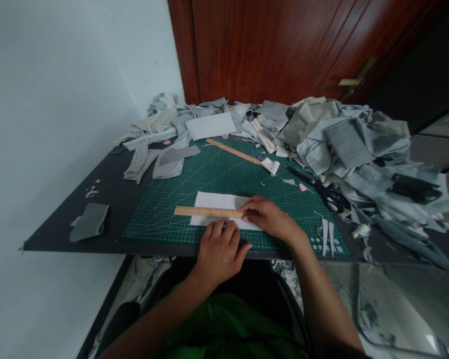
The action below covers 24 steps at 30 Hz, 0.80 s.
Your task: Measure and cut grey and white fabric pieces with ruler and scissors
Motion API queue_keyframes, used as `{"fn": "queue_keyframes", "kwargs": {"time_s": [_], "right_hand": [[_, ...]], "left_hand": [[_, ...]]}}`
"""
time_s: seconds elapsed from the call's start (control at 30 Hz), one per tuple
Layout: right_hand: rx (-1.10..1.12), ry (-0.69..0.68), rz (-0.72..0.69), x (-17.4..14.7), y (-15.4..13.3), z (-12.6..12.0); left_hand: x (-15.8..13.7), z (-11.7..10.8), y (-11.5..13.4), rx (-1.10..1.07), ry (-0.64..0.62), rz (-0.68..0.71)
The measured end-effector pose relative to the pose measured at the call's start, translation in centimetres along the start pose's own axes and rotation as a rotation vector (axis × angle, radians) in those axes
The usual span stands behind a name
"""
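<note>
A white rectangular piece (217, 199), paper or cloth I cannot tell, lies flat on the green cutting mat (153, 214). Across it rests a wooden ruler (194, 212), its left end sticking out past the white piece. My right hand (266, 215) grips the ruler toward its right end, thumb and forefinger on either side, and covers part of it. My left hand (220, 249) lies palm down at the table's front edge, fingers spread, with the fingertips touching the lower edge of the white piece just below the ruler.
A second wooden ruler (234, 151) lies farther back on the mat. Black scissors (329, 195) are at the right beside a large heap of grey cloth (347, 144). Fabric strips (327, 237) lie near right; a folded grey piece (90, 222) lies at left.
</note>
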State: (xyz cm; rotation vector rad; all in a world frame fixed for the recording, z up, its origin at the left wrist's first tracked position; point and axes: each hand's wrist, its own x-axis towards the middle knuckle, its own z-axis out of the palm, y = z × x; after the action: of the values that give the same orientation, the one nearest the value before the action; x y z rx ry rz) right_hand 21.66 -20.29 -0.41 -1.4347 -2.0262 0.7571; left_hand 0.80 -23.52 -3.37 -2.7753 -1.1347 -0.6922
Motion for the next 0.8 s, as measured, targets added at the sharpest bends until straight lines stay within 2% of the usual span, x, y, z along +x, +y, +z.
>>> {"fn": "queue_keyframes", "kwargs": {"time_s": [0.17, 0.4, 0.57, 0.8], "right_hand": [[-0.032, 0.009, 0.049, 0.1, -0.1, 0.4], [-0.107, -0.015, 0.072, 0.0, 0.1, 0.7], [-0.144, -0.006, 0.094, 0.2, 0.4, 1.0], [-0.212, -0.002, 0.116, 0.4, 0.4, 1.3]], "left_hand": [[0.2, -0.4, 0.2, -0.012, -0.071, -0.019], [-0.3, 0.5, 0.4, 0.014, -0.015, 0.006], [-0.5, 1.1, 0.4, -0.004, 0.015, -0.040], [1.3, -0.8, -0.1, -0.100, -0.053, -0.057]]}}
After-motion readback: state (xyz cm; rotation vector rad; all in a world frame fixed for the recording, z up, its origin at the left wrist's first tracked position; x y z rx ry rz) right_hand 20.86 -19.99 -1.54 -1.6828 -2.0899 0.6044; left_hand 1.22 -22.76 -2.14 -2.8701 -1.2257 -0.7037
